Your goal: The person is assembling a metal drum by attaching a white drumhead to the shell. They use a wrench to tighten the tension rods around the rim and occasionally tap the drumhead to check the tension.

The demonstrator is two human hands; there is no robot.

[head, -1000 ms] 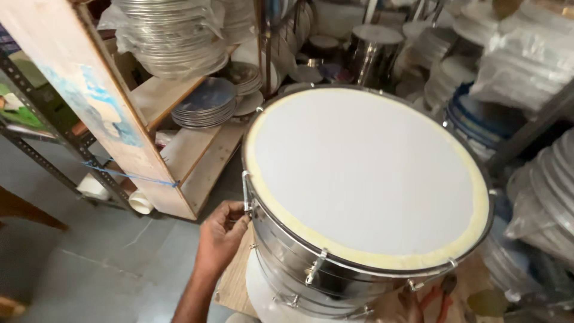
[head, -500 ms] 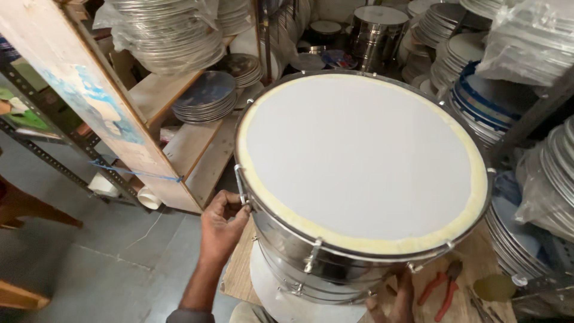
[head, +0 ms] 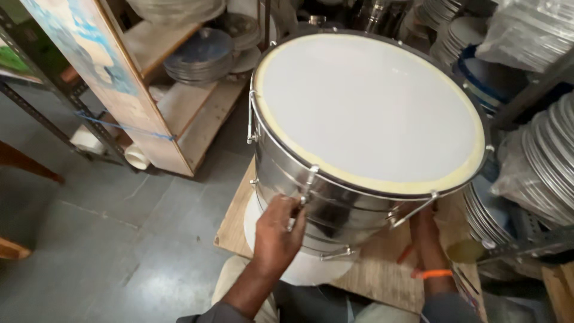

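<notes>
Large steel drum (head: 371, 107), white skin upward with a yellowish edge under the metal hoop, standing upright on a wooden board (head: 371, 281) low over the floor, right in front of the knees. Beneath its base, a white round disc (head: 299, 272) jutting out toward the near side.

On the near wall of the shell, a tension rod (head: 309, 182) hooked over the hoop and running down the polished steel. Left hand (head: 276, 230) closed around the lower end of that rod, fingertips pinched at the fitting, wrist bent inward. Right hand (head: 421, 224) reaching up against the shell beside a second rod (head: 412, 210), mostly hidden behind the drum's curve; cannot tell whether gripping or merely bracing. Orange band (head: 435, 274) on that wrist.

Looks like work on the rod fittings around the shell, one rod at a time, with the near-left one in hand. Calls for a firm pinch on the small fitting, a steady shell under the other hand, and even treatment from rod to rod.

Around: a wooden shelf (head: 179, 113) to the left bearing stacked round discs (head: 200, 57), more stacked metal rings (head: 550, 167) on the right, grey floor (head: 119, 239) below.
</notes>
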